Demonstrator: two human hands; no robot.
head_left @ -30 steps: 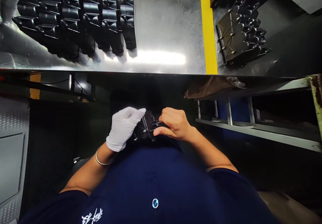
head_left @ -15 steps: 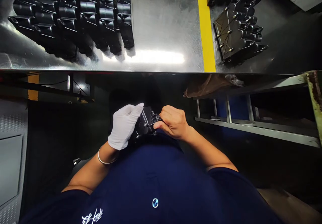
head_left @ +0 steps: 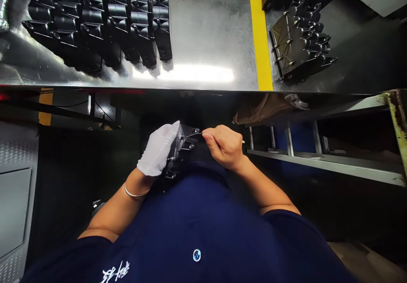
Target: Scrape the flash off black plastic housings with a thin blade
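Observation:
My left hand (head_left: 158, 149), in a white glove, grips a black moulded plastic part (head_left: 179, 149) with small metal fittings on it, held just above my navy shirt. My right hand (head_left: 224, 146), bare, pinches a thin pale rod (head_left: 222, 135). The rod's thin tip reaches left to a metal fitting at the top of the part. The right fingers stand a little apart from the part. The glove hides the part's left side.
Above my hands, a steel table edge (head_left: 127, 88) runs across the view. Rows of black moulded parts (head_left: 95, 20) stand on the table (head_left: 206, 28), left of a yellow strip (head_left: 260, 41). More black parts (head_left: 295, 41) lie to its right. A metal shelf rack (head_left: 318, 160) stands at the lower right.
My right hand has moved up and right, away from the part, and the thin rod now shows in it. My left hand has raised the part slightly.

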